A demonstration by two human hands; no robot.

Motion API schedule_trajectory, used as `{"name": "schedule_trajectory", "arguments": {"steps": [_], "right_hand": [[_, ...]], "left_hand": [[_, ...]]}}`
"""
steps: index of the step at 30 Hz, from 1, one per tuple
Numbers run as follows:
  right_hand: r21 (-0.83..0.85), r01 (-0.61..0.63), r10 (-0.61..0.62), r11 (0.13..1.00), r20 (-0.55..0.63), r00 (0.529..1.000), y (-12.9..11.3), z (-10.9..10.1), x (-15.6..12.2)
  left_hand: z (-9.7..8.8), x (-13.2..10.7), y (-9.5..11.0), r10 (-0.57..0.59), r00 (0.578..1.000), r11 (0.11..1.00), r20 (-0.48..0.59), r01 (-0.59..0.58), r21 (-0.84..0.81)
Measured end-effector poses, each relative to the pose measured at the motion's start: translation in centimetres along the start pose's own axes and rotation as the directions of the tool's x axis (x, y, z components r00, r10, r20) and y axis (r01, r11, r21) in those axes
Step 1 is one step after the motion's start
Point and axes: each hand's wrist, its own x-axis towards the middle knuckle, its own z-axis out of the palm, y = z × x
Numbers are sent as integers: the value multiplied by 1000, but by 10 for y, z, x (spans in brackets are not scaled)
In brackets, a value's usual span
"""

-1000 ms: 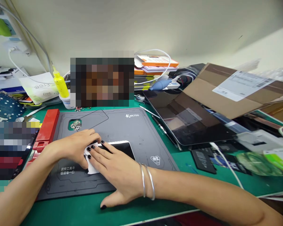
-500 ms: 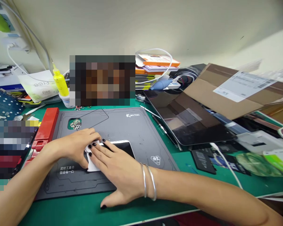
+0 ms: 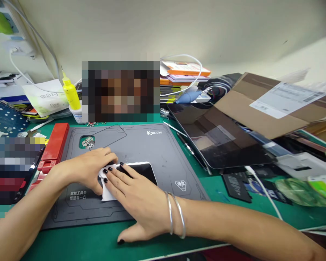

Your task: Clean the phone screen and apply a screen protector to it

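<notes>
A black phone [image 3: 141, 170] with a white rim lies on a grey work mat [image 3: 141, 145]. My right hand [image 3: 133, 199] rests flat on the phone, fingers stretched out, fingertips on a small white wipe [image 3: 106, 192] at the phone's left end. My left hand [image 3: 89, 168] is curled beside it, its fingers pinched on the same wipe. Most of the phone is hidden under my right hand. Two silver bangles [image 3: 175, 217] sit on my right wrist.
A red case [image 3: 53, 146] lies left of the mat, a yellow bottle [image 3: 70, 96] behind it. A dark tablet [image 3: 220, 145], a cardboard box [image 3: 268, 105], cables and packets crowd the right. A circuit board [image 3: 4, 121] sits far left. The green table edge runs near me.
Both hands stay on the wipe and phone with hardly any shift. The view has drifted slightly, so everything sits a little further right and lower.
</notes>
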Motion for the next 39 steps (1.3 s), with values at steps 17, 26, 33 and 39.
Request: {"name": "schedule_trajectory", "arguments": {"steps": [17,26,33,39], "right_hand": [[-150,-31,31,988,-1,1000,-15,-2,-8],[-273,-131,123,953,-44,991,-19,5,-9],[-345,-135,126,929,-50,991,-28,3,-13],[-381,-208,207,901,-44,977,-29,7,-11]], "left_hand": [[0,1,9,-53,999,996,5,53,70],[2,2,3,-39,999,999,1,39,17],[1,3,4,-43,999,999,5,42,17],[1,4,4,-44,999,999,-2,44,17]]}}
